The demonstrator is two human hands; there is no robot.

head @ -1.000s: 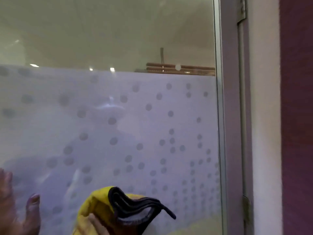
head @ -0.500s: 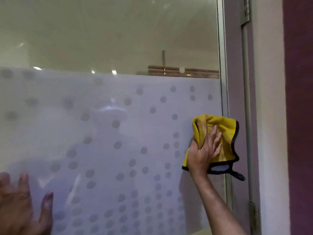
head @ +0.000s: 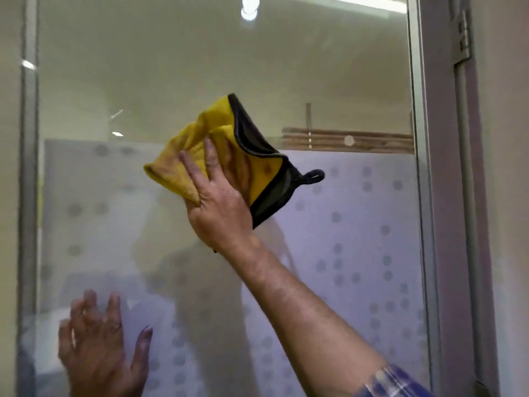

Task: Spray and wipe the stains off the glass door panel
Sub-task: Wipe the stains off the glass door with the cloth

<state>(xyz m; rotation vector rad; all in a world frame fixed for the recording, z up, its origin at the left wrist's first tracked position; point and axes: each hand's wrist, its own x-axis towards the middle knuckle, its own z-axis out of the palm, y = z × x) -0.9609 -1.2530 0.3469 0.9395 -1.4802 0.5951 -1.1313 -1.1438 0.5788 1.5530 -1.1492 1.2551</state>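
two hands are on the glass door (head: 329,81). the right hand (head: 220,207) is spread flat, fingers (head: 213,164) fanned out, pressing a yellow cloth (head: 200,138) against the pane near its middle, just where the clear upper glass meets the frosted band (head: 357,224) with its rows of grey dots. the cloth is bunched and folded under the palm; its black edging (head: 249,133) runs along the upper right side, a dark grey underside shows at the lower right corner, and a small black loop (head: 314,176) sticks out to the right. the right forearm reaches up from the lower right, with a blue checked sleeve (head: 392,382) at the bottom edge.

the left hand (head: 100,348) is low on the left, open with fingers spread and the thumb out to the right, palm towards the frosted glass; it is blurred, so whether it fully touches the pane cannot be told. it holds nothing.

a grey metal frame (head: 432,167) runs down the right side of the pane, with a hinge (head: 463,38) near the top right. another upright strip (head: 28,167) borders the pane on the left. through the clear glass, far behind, a brown wooden strip (head: 372,140) shows at the right, and a bright light (head: 249,7) glares at the top. a dim reflection of the person lies across the frosted part.
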